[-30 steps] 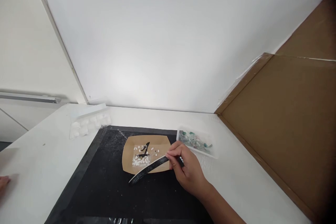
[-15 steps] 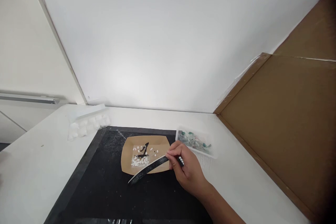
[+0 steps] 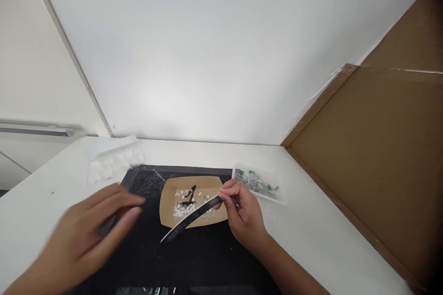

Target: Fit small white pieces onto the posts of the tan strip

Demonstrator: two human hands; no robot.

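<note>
My right hand (image 3: 244, 214) pinches one end of a long, slightly curved black strip with a pale edge (image 3: 192, 218). The strip slants down to the left across the front of a brown paper tray (image 3: 166, 203). In the tray lie many small white pieces (image 3: 180, 212) and a few crumpled black scraps (image 3: 190, 196). My left hand (image 3: 93, 230), blurred by motion, is at the left over the edge of the black mat; its thumb and fingers are apart with nothing between them. A gap separates it from the strip's free end.
A black mat (image 3: 145, 258) covers part of the white table (image 3: 62, 193). A clear box of green and clear bits (image 3: 258, 182) stands behind my right hand. At the back left sits a translucent compartment box (image 3: 114, 161). A brown panel (image 3: 363, 156) borders the right side.
My left hand has come into view from the left. The strip's free end has shifted slightly left, still held by my right hand. The view has tilted a little.
</note>
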